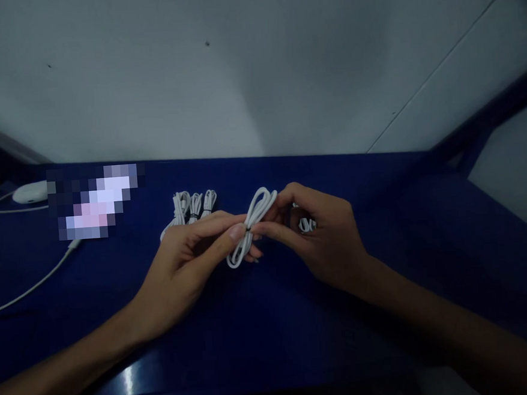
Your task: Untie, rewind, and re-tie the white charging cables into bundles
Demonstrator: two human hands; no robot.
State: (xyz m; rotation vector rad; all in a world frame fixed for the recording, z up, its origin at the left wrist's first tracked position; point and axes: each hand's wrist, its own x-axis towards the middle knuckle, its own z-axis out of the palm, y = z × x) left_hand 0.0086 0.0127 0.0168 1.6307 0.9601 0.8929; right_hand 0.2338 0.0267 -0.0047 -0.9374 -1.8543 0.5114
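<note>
A coiled white cable point(253, 225) is held above the dark blue table point(264, 330) between both hands. My left hand point(191, 263) pinches the bundle's middle with thumb and fingers. From the right, my right hand point(324, 235) closes its fingertips on the same middle spot, where a dark tie seems to sit. Three tied white cable bundles point(194, 207) lie in a row on the table just behind my left hand. Another small white cable piece point(307, 224) shows behind my right hand's fingers.
A white mouse point(31, 192) and its cord point(30, 286) lie at the far left, beside a blurred patch. A grey wall rises right behind the table. A blue frame bar point(488, 121) slants up at the right.
</note>
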